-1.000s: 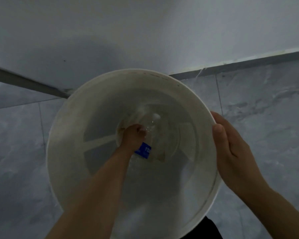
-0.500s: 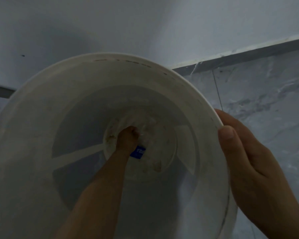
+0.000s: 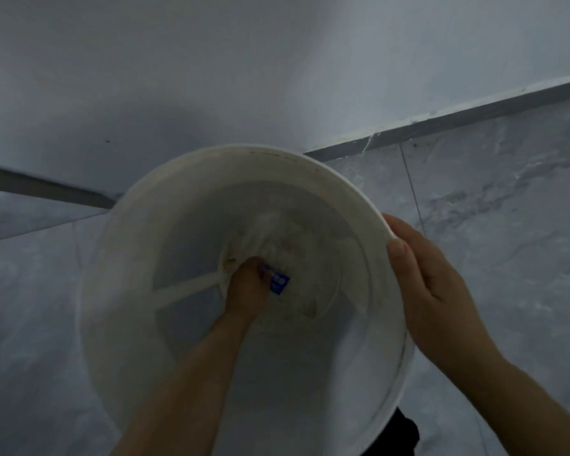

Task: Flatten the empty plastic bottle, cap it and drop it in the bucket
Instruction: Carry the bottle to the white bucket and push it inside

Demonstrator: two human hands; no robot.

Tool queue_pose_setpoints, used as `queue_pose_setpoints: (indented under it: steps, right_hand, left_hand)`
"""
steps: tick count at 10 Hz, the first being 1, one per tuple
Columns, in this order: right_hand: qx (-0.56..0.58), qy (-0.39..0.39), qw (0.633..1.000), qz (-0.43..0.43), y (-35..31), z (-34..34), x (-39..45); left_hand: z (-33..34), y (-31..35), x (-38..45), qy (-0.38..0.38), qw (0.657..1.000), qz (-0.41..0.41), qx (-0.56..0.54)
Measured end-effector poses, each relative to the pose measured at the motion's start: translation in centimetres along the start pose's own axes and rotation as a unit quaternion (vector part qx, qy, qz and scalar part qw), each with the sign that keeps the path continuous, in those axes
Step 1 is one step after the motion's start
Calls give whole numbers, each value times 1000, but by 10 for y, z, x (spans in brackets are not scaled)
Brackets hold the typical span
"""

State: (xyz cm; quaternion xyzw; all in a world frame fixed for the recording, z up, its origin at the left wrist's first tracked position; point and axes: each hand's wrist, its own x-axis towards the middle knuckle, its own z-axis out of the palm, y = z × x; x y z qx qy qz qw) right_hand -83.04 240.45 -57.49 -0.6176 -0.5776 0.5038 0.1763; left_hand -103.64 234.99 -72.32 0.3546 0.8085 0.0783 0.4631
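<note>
The task stands at its last step, by judgement. The left hand (image 3: 247, 287) reaches deep into the white bucket (image 3: 119, 324) and its grip is clenched on the plastic bottle (image 3: 270, 258), which lies at the bucket floor. The bottle is not yet released; letting go and withdrawing the arm are what remains. The right hand (image 3: 441, 291) grasps the bucket rim at the right side, thumb over the edge, steadying it on the grey tiled floor (image 3: 507, 225) near the wall (image 3: 277, 60).

The bottle is clear and hard to trace against the stained bucket base. Its blue label (image 3: 279, 282) shows just beside the knuckles. Whether it is flattened or capped cannot be told here
</note>
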Motion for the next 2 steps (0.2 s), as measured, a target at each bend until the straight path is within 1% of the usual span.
queue_pose_setpoints:
  steps: [2]
  right_hand:
    - [-18,-54,998,35,-16,-7,0]
  left_hand:
    - [-51,21,-85,21,999,-37,-5]
